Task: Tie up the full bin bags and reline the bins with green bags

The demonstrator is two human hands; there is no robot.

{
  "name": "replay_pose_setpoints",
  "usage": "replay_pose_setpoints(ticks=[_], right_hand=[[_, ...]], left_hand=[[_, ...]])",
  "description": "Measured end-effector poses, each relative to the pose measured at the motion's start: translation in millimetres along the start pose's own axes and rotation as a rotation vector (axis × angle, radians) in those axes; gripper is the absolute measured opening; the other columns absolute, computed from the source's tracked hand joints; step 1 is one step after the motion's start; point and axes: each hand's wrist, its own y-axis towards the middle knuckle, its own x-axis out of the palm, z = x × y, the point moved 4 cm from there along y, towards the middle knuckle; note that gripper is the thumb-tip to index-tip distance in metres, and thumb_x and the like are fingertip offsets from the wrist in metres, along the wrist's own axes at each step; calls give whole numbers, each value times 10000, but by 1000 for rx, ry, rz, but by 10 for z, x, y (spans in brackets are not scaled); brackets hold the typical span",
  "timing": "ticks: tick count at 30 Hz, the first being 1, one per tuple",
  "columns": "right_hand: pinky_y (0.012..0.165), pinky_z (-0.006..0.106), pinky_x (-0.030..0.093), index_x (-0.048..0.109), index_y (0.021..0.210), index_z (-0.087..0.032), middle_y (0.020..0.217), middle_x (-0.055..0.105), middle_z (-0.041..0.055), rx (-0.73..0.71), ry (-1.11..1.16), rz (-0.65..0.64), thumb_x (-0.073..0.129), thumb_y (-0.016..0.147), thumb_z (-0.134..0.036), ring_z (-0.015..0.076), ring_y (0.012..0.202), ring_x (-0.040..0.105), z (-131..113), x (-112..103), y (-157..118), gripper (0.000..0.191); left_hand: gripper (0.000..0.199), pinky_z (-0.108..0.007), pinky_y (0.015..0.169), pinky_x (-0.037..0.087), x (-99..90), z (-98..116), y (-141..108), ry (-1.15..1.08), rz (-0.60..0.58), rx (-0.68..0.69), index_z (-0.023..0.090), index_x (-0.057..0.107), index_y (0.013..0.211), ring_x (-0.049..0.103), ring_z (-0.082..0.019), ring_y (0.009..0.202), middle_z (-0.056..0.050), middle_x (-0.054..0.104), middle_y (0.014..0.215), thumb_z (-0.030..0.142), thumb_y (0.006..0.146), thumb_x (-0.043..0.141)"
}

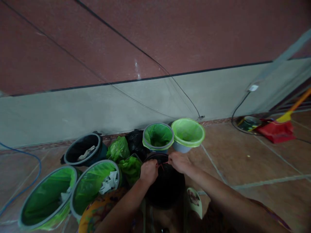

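Observation:
My left hand (149, 171) and my right hand (179, 161) are close together over the far rim of a black bin (166, 194) that stands between my knees. Both have their fingers closed on a thin red string (162, 166), one hand on each side of it. The bin's inside is too dark to make out. Just beyond my hands stand a small bin with a green liner (158, 134) and a pale grey bin with a light green liner (188, 132).
On the left are a dark-lined bin (82, 150) and two larger green-lined bins (46, 197) holding white paper. Green bags (119, 149) and a black bag (136, 142) lie by the wall. A red dustpan (277, 131), a can (249, 123) and a cable (234, 115) are at right.

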Motion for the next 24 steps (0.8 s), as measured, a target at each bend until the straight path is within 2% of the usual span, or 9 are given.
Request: replay_pose_setpoints(ticks=[4,7,11,13,15,18,21,24], right_hand=[[779,324,514,755,887,-152,999,739,163,80,-55,-78,594,857,-299,301,995,687,141,93,31,220],[772,352,521,756,886,-128,986,735,201,92,-26,-86,601,843,-249,329,979,693,173,137,47,202],[763,354,508,760,873,-149,963,738,193,69,29,-53,582,837,-197,320,954,692,127,115,60,188],[756,345,502,761,872,-161,958,738,181,56,33,-47,574,839,-199,307,943,690,93,89,65,193],[750,336,496,759,893,-169,960,736,173,60,29,-45,563,843,-202,296,938,688,68,63,66,206],[754,321,480,757,925,-187,977,735,154,58,42,-39,531,867,-231,277,953,681,30,19,57,238],[764,300,459,752,941,-204,975,738,121,33,94,-14,513,892,-279,243,950,672,-28,-40,39,256],[735,264,433,744,933,-205,922,739,78,-43,180,-4,513,897,-288,191,877,664,-117,-91,20,248]], left_hand=[[209,-308,797,481,66,-79,-38,60,-177,-86,157,698,936,682,-251,989,-140,730,1013,180,835,516],[187,-302,724,470,37,-105,-14,-33,-163,-115,148,699,827,697,-256,902,-142,737,907,170,801,515],[246,-251,594,413,-11,-102,91,-418,-16,-133,181,561,535,629,-172,631,-41,626,569,175,773,499],[297,-228,540,387,21,-76,129,-670,-3,-152,194,490,475,567,-136,532,3,530,465,197,772,507],[280,-215,509,388,89,-33,138,-924,-49,-206,192,514,510,548,-119,490,17,526,466,235,787,515],[216,-213,485,413,188,42,104,-1231,-133,-310,166,571,636,554,-97,464,-9,642,622,307,800,558],[253,-215,488,431,243,63,74,-1374,-151,-374,152,565,665,547,-82,455,-14,644,655,369,786,612],[219,-223,526,451,272,18,78,-1447,-102,-414,147,579,682,556,-87,486,14,588,598,342,742,657]])
